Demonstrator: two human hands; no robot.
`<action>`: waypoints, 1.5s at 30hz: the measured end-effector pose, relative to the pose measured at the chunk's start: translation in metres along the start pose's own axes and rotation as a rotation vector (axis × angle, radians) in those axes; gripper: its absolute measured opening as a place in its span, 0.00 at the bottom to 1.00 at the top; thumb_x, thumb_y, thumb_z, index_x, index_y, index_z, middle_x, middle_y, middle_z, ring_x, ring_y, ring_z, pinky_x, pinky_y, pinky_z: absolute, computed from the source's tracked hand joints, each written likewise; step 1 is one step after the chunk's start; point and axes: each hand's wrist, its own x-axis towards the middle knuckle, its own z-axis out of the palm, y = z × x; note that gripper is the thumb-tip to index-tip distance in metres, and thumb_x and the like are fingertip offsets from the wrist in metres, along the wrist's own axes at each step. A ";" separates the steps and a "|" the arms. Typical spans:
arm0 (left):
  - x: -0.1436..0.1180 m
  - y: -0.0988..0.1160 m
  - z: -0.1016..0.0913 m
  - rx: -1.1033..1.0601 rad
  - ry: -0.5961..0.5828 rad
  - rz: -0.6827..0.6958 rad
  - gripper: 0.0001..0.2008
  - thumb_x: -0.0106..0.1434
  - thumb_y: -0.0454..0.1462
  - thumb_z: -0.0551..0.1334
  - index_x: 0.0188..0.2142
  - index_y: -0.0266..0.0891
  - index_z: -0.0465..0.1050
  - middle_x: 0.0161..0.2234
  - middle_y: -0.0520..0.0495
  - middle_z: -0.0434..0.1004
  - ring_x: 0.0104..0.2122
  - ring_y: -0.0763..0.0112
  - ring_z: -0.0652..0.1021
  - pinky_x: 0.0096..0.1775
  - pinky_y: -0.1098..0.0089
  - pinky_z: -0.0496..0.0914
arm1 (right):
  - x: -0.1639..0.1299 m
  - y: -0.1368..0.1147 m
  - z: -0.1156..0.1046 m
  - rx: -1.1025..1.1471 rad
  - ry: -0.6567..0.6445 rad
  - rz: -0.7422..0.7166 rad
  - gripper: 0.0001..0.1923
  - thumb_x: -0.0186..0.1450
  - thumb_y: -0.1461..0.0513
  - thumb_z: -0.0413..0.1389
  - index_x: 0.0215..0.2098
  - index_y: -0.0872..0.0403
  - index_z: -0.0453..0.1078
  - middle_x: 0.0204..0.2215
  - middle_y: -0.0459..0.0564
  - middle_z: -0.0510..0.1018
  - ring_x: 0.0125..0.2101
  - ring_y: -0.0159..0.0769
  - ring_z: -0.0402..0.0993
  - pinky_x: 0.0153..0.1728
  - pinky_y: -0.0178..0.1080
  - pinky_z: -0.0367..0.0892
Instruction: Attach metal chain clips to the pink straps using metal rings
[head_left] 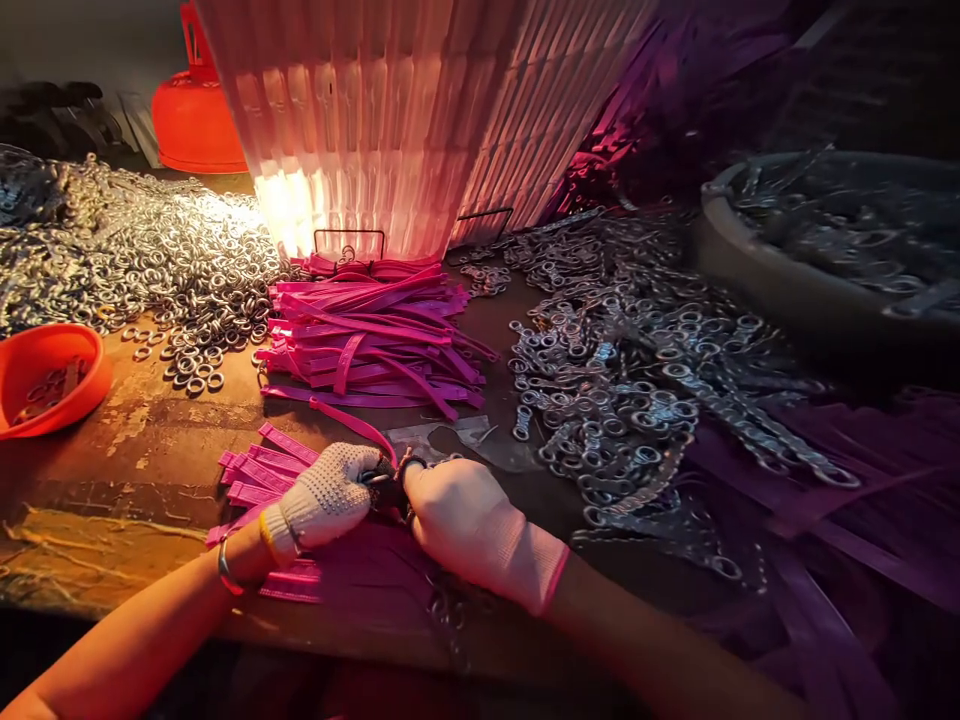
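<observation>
My left hand, in a white dotted knit glove, is closed at the end of a narrow pink strap. Against it, my right hand, gloved in white with a pink cuff edge, has its fingers closed too. Dark metal pieces show between the two hands, with a dark ring at the right fingertips; what the right fingers grip is mostly hidden. Under my hands lie more pink straps, fanned out at the table's front. Behind them is a large bundle of pink straps.
Loose metal rings are heaped at the left beside an orange scoop. Metal chains with end rings cover the right side, near a dark tub. Corrugated translucent panels stand behind, beside a red-orange container.
</observation>
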 end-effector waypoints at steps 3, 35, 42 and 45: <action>0.004 0.001 -0.003 -0.037 -0.031 -0.023 0.08 0.52 0.31 0.54 0.25 0.35 0.72 0.24 0.51 0.71 0.26 0.74 0.67 0.28 0.76 0.61 | 0.002 0.000 -0.002 -0.018 -0.010 -0.045 0.08 0.62 0.66 0.53 0.39 0.59 0.70 0.27 0.58 0.80 0.29 0.48 0.79 0.25 0.38 0.58; -0.003 0.029 0.007 -0.649 -0.304 -0.327 0.18 0.56 0.45 0.64 0.41 0.35 0.73 0.26 0.50 0.75 0.14 0.80 0.67 0.13 0.79 0.55 | -0.023 0.056 0.001 0.659 0.530 0.157 0.23 0.56 0.72 0.47 0.48 0.54 0.70 0.43 0.53 0.78 0.44 0.40 0.74 0.47 0.41 0.69; -0.005 0.026 0.008 -0.656 -0.317 -0.272 0.14 0.55 0.43 0.65 0.34 0.34 0.71 0.18 0.49 0.73 0.11 0.79 0.65 0.12 0.80 0.55 | -0.015 0.011 -0.016 0.879 0.491 -0.176 0.25 0.58 0.72 0.50 0.53 0.52 0.70 0.45 0.52 0.79 0.45 0.39 0.75 0.48 0.41 0.70; -0.006 0.015 0.007 -0.975 -0.373 -0.299 0.18 0.54 0.44 0.66 0.40 0.34 0.72 0.26 0.44 0.78 0.19 0.69 0.76 0.13 0.79 0.55 | -0.016 0.011 -0.011 1.029 0.571 -0.054 0.23 0.59 0.72 0.50 0.50 0.51 0.71 0.36 0.47 0.79 0.36 0.35 0.76 0.38 0.37 0.72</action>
